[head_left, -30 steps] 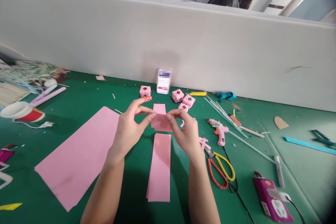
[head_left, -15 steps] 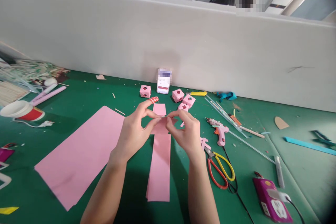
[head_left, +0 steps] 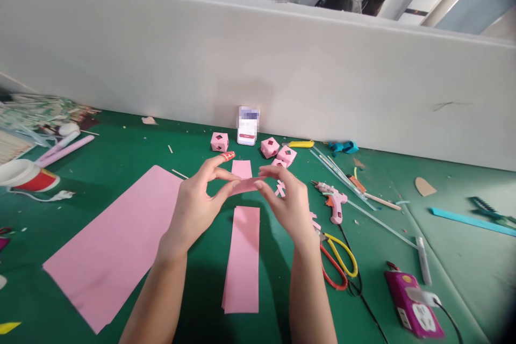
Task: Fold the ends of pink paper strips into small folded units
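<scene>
Between my two hands a small pink paper piece [head_left: 245, 186] is held up above the table, seen nearly edge-on and looking folded. My left hand [head_left: 205, 191] pinches its left end between thumb and fingers; a red patterned wrap covers one fingertip. At the other end my right hand [head_left: 284, 193] pinches it the same way. Below lies a stack of pink paper strips [head_left: 244, 260], slightly fanned. A pink paper square [head_left: 241, 169] rests just beyond my fingers. Farther back sit several pink paper cubes [head_left: 220, 142] with diamond-shaped holes.
A large pink sheet [head_left: 116, 242] lies left, near a paper cup [head_left: 30, 174]. To the right are a glue gun [head_left: 332, 200], scissors [head_left: 341, 258], a yellow cutter [head_left: 300, 144] and a purple box [head_left: 413, 303] with a cable. A phone [head_left: 248, 126] leans on the white partition [head_left: 161, 54].
The held paper has tilted from showing its flat face to nearly edge-on, and it has lifted clear of the strips below. My right thumb and fingers have spread slightly along it.
</scene>
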{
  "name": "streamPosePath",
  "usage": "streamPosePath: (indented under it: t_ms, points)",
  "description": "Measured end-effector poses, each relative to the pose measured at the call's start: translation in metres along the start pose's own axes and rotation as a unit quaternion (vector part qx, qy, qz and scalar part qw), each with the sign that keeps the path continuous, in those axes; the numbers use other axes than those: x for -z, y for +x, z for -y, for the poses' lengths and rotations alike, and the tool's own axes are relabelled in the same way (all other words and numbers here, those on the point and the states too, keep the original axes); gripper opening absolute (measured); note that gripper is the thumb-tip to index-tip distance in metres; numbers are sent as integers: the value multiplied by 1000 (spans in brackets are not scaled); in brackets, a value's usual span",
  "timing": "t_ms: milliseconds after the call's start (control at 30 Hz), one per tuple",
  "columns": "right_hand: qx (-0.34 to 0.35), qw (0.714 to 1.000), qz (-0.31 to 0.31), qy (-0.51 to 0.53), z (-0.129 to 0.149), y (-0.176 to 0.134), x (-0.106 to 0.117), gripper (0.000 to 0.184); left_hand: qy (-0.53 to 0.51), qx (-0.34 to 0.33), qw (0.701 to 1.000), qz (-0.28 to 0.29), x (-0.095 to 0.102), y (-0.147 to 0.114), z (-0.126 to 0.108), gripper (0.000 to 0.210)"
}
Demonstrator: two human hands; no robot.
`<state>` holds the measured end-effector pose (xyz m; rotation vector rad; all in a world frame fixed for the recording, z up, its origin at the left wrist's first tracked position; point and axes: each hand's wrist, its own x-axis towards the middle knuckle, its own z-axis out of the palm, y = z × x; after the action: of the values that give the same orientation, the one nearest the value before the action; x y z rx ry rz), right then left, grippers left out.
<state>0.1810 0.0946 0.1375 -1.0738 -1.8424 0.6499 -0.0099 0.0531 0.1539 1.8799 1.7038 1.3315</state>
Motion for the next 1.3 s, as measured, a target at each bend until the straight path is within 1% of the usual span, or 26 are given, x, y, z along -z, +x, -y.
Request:
streamPosePath:
  t_ms: [67,100,167,300,400,567,667,733,800,867,933,1000,1033,1100,1167,1233,1300]
  points:
    - [14,1000,26,3,3,0,-6,9,-7,-5,1000,4,-2,0,1,41]
    - [19,999,31,-1,4,0,-8,10,-9,-4,1000,6,-2,0,2,41]
    - [25,999,37,-11,5,0,-10,14,-12,-1,1000,13,-3,1,2,42]
    - [30,998,54,-30,6,-1,-13,14,-24,1,999,40,-6,1,3,48]
    - [38,997,58,-39,7,-1,-15,14,-27,-8,999,46,-10,1,4,51]
    - [49,995,64,-58,7,-2,-22,17,-5,-14,1000,23,-15,0,6,56]
    - [43,995,57,-64,5,-2,-20,16,25,-19,999,10,-18,1,8,55]
    - [35,997,40,-62,3,-1,-13,16,50,-15,999,-2,-18,2,11,53]
    - [21,998,5,-58,-1,-1,-3,15,72,-3,997,-23,-15,4,14,49]
    - [-6,997,-53,-56,-6,-1,8,15,76,20,996,-42,-11,6,16,45]
    - [-33,991,-118,-47,-8,-1,16,17,51,48,997,-44,-8,7,17,43]
    - [-48,985,-165,-27,-8,-1,18,19,6,65,998,-17,-7,7,17,45]
    - [-51,983,-174,-16,-7,-2,17,20,-16,68,998,6,-8,7,17,48]
    - [-49,985,-166,3,-4,-2,13,19,-38,63,996,59,-11,5,17,56]
    - [-49,988,-144,11,-1,-2,9,18,-26,49,993,103,-16,4,18,62]
    - [-55,990,-132,8,0,-2,7,18,-1,37,991,128,-21,3,20,64]
    - [-60,990,-130,5,0,-2,8,20,13,35,990,138,-23,3,22,68]
